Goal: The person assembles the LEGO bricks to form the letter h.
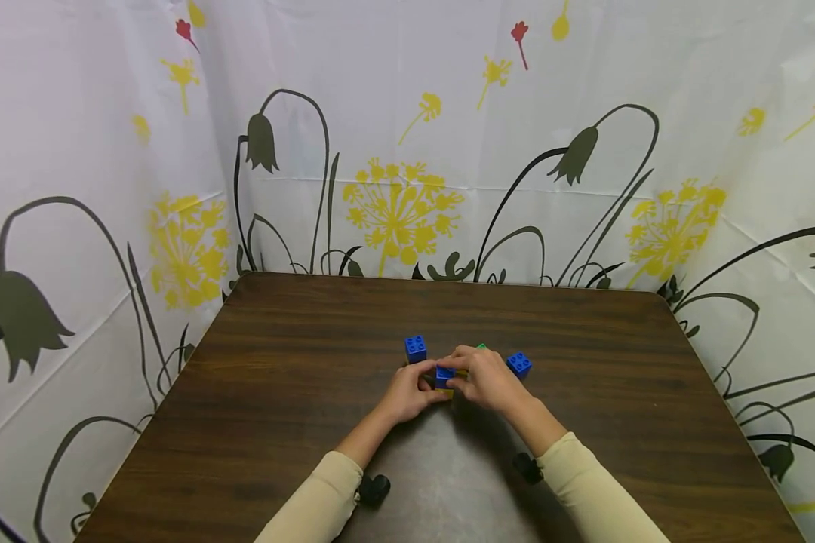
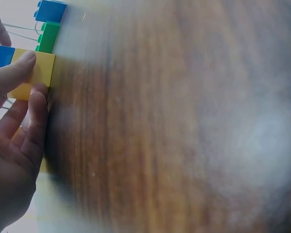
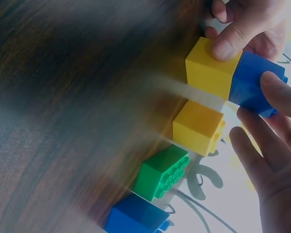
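Note:
Near the middle of the table, my left hand (image 1: 406,394) and right hand (image 1: 487,379) meet at a two-brick stack. Its lower part is a yellow building brick (image 3: 208,75), its upper part a blue building brick (image 3: 249,82); the two touch face to face. The left hand grips the yellow brick, with the thumb laid across one side and fingertips at another, as the left wrist view shows. In the right wrist view, the right thumb and fingers pinch the blue brick near its studded top. The hands partly cover the stack in the head view.
Beside the stack stand another yellow brick (image 3: 196,124), a green brick (image 3: 162,167) and a blue brick (image 3: 135,216) in a row to the right. One more blue brick (image 1: 416,348) stands behind the left hand. A patterned curtain (image 1: 394,136) hangs behind the brown table (image 1: 278,339).

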A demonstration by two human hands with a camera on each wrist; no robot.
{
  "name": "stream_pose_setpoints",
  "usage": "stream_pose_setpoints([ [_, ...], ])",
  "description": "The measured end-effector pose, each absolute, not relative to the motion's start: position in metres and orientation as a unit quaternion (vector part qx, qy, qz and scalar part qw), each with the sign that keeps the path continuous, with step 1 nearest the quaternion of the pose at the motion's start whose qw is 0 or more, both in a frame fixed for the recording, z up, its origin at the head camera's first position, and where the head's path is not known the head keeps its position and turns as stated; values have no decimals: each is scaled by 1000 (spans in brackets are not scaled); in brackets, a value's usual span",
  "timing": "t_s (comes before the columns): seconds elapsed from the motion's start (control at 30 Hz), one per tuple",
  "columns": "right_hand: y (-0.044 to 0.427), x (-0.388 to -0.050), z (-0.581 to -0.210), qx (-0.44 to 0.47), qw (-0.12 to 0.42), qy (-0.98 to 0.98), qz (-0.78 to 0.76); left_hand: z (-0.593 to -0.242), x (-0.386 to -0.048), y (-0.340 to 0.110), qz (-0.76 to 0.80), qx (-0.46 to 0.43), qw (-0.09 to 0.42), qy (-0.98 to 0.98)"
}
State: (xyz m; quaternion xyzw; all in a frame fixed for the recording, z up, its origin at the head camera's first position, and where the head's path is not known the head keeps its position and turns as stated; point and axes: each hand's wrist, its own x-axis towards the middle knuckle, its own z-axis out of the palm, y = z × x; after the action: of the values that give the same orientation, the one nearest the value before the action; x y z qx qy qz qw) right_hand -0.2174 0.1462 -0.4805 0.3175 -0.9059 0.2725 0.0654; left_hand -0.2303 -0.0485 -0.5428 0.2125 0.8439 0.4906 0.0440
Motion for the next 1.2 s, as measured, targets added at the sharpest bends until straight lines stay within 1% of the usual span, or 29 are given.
stream_pose_setpoints([
  [0.33, 145, -217, -481, 313, 66, -909, 267, -541, -230, -49, 487, 212, 49, 846],
  [0.53, 144, -216, -477, 312, 72, -916, 241, -538, -231, -50, 495, 212, 69, 840],
  [1.0, 142, -217, -470, 306, 57, -926, 214, -534, -231, -49, 487, 209, 90, 843],
  [1.2, 143, -218, -470, 316, 54, -925, 206, -533, -228, -50, 487, 202, 88, 845],
])
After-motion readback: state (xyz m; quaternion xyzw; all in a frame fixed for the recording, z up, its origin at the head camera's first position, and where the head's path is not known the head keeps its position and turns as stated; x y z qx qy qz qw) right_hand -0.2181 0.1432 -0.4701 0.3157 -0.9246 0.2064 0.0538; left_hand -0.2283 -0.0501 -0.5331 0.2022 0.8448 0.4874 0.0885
